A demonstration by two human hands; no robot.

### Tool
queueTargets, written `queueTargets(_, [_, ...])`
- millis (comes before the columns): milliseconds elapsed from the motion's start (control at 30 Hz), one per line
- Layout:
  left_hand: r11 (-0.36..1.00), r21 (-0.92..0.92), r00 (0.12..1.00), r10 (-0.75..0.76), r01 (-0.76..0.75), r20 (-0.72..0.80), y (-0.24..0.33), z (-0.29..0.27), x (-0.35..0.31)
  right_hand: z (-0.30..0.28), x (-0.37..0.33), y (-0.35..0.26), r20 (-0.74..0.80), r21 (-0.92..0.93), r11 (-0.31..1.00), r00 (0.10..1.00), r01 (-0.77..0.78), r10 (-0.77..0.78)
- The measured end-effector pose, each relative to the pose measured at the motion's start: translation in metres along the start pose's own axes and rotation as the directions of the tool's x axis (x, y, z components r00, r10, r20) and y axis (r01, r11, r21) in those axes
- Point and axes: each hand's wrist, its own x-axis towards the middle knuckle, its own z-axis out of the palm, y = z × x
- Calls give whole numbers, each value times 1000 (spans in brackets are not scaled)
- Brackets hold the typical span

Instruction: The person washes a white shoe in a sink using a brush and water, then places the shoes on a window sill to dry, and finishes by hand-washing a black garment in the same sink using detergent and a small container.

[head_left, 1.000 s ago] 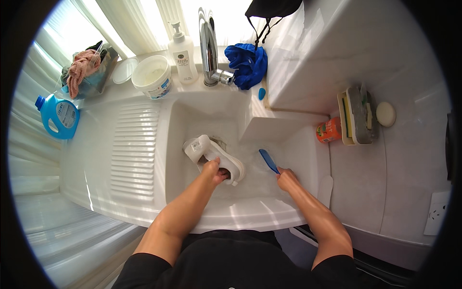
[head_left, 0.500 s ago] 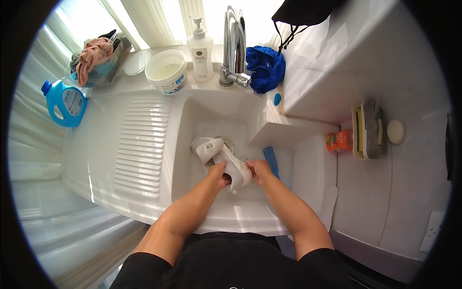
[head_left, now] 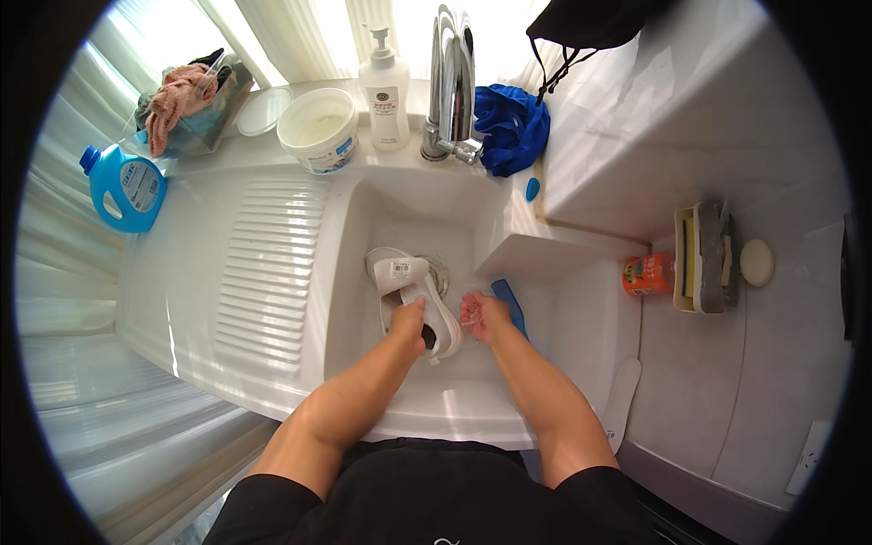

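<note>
Left hand (head_left: 409, 322) pinches the pale shoe (head_left: 437, 307), fingertips hidden; right hand (head_left: 486, 317), fingers curled — whether holding anything, unclear — partly covers a blue tool (head_left: 508, 300).

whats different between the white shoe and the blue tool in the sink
The white shoe is broad and hollow; the blue tool is long and narrow.
The left hand grips the shoe, while the tool lies beside the cupped right hand, not in its grasp.
Both are in the white sink, slanting from upper left to lower right.
</note>
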Motion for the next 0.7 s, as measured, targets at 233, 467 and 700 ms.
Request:
queueTargets(233, [956, 45, 954, -292, 290, 64, -2, 13, -35, 55, -107, -49, -14, -907, 421, 1000, -11, -4])
queueTargets(467, [975, 199, 991, -113, 97, 75, -3, 16, -38, -53, -92, -36, -209, -966, -73, 918, -247, -338])
queueTargets(700, [947, -211, 962, -203, 240, 183, 0, 6, -16, 19, -151, -11, 379, -918, -87, 791, 387, -480])
